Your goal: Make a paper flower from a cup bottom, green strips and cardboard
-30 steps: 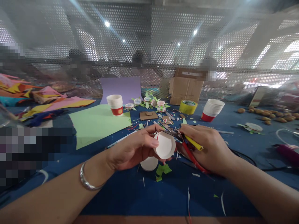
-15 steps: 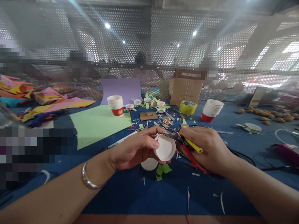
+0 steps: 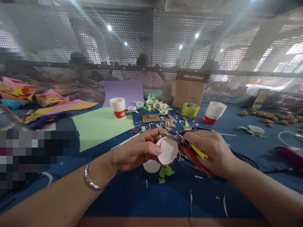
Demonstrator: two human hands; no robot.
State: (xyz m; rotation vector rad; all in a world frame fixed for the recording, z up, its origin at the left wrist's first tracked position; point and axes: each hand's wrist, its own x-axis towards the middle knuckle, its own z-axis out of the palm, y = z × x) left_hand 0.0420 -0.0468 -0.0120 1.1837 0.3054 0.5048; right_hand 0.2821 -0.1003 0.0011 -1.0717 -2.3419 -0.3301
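Observation:
My left hand (image 3: 139, 149), with a silver bangle on its wrist, pinches a cut-down paper cup bottom (image 3: 168, 151) by its rim, the thumb lying inside. The white hollow of the cup bottom faces me. In my right hand (image 3: 209, 148) are scissors (image 3: 196, 162) with red and yellow handles. Their blades meet the upper rim of the cup bottom, close to my left fingertips. Below, on the blue cloth, lie another white cup bottom (image 3: 151, 166) and green paper pieces (image 3: 166, 172).
Paper cup stacks (image 3: 215, 111) stand left and right, with yellow tape (image 3: 190, 109) and a cardboard box (image 3: 189, 90) behind. Several paper turtles (image 3: 153, 103) sit at the back. Green paper (image 3: 101, 127) lies left; walnut-like brown lumps (image 3: 272, 116) lie right. Paper scraps are scattered mid-table.
The scissors have turned slightly and their blades lie a little further over the rim. The cup bottom is tilted a bit differently; both hands stay in nearly the same place.

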